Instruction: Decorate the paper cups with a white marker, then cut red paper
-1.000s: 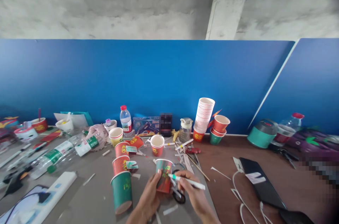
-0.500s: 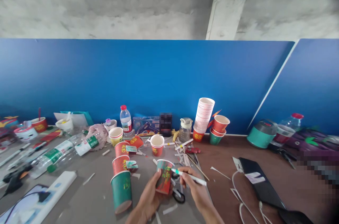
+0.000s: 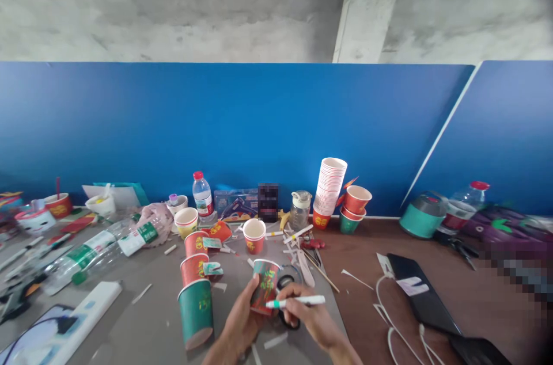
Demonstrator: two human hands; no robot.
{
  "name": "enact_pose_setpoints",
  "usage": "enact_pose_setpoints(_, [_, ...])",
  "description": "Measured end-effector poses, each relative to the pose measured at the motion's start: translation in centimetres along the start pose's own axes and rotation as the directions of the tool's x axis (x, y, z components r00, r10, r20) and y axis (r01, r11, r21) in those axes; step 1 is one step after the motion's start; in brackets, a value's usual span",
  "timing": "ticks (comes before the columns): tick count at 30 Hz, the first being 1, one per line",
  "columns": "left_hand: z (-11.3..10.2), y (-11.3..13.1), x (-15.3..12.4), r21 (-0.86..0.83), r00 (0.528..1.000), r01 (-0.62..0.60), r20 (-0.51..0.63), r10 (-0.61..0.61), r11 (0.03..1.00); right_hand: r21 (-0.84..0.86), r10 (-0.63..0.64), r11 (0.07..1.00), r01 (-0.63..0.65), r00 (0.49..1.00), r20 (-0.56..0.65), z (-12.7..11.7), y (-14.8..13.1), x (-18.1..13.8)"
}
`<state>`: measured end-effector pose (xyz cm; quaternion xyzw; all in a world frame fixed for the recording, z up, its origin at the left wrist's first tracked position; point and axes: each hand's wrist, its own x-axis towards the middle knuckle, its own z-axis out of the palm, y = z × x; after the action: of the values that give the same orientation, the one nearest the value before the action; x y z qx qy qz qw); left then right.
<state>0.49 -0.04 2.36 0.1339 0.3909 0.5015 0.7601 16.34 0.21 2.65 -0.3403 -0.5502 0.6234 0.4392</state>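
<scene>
My left hand (image 3: 244, 316) is wrapped round a paper cup (image 3: 264, 284), red and green with gold lettering, tilted a little with its white rim up. Between the fingers of my right hand (image 3: 309, 319) is a white marker (image 3: 309, 300) with a green tip end. That green end lies against or just in front of the lower part of the cup. Black-handled scissors (image 3: 288, 319) lie on the table behind my right hand, partly covered by it. To the left, a green cup (image 3: 196, 313) and red cups (image 3: 194, 269) lie in a row.
A tall stack of white-rimmed cups (image 3: 330, 186) stands at the back, beside a glass jar (image 3: 300, 210). Left are plastic bottles (image 3: 88, 250) and a white power strip (image 3: 88, 319). A black power bank (image 3: 421, 293) with a white cable lies right. A blue partition (image 3: 259, 123) closes the back.
My right hand has moved down and left, bringing the marker's green end from the cup's upper right side to its lower part. The marker is now nearly level. The cup stays in my left hand.
</scene>
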Motion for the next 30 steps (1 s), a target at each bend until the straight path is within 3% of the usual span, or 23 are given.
enact_pose_setpoints(2, [-0.2,0.0,0.1,-0.010,0.999,-0.019,0.031,0.019,1.000,0.006,0.031,0.999,-0.032,0.997,0.066,0.1,0.2,-0.1])
enact_pose_setpoints(3, [-0.3,0.0,0.1,-0.013,0.999,-0.021,0.037,0.022,1.000,0.019,0.030,0.999,-0.031,0.999,0.043,0.1,0.3,-0.1])
enact_pose_setpoints(9, [0.2,0.2,-0.3,0.000,1.000,0.013,0.009,-0.013,1.000,0.076,-0.071,0.993,0.092,0.969,-0.238,-0.7,0.0,0.3])
enact_pose_setpoints(11, [0.1,0.2,-0.3,-0.013,1.000,0.025,0.013,-0.024,1.000,0.057,-0.047,0.997,0.058,0.982,-0.180,-0.2,-0.1,0.2])
enact_pose_setpoints(14, [-0.1,0.1,-0.1,-0.016,0.999,0.043,0.012,-0.043,0.999,0.027,0.027,0.999,-0.028,0.999,0.029,0.7,0.0,-0.1])
enact_pose_setpoints(16, [-0.2,0.1,0.0,-0.013,1.000,0.027,0.011,-0.027,1.000,0.059,0.047,0.997,-0.050,0.997,0.062,0.8,0.1,-0.2])
enact_pose_setpoints(19, [0.0,0.2,-0.1,-0.028,1.000,-0.002,0.019,0.002,1.000,0.181,0.009,0.983,0.010,0.995,-0.102,0.0,0.3,0.0])
enact_pose_setpoints(22, [0.2,0.4,-0.3,-0.017,1.000,0.028,0.003,-0.028,0.999,0.129,-0.051,0.988,0.086,0.966,-0.254,-0.5,0.3,0.2])
enact_pose_setpoints(24, [0.2,0.5,-0.4,-0.029,0.999,0.037,-0.004,-0.037,0.999,0.071,-0.045,0.996,0.060,0.979,-0.199,-0.2,0.4,0.2])
enact_pose_setpoints(28, [0.0,0.5,-0.4,-0.036,0.999,0.021,0.030,-0.019,0.999,0.054,0.026,0.998,-0.029,0.998,0.054,0.8,0.6,0.0])
enact_pose_setpoints(30, [-0.1,0.4,-0.3,-0.035,0.999,0.022,0.026,-0.021,0.999,0.108,0.010,0.994,-0.011,1.000,0.014,0.7,0.5,0.0])
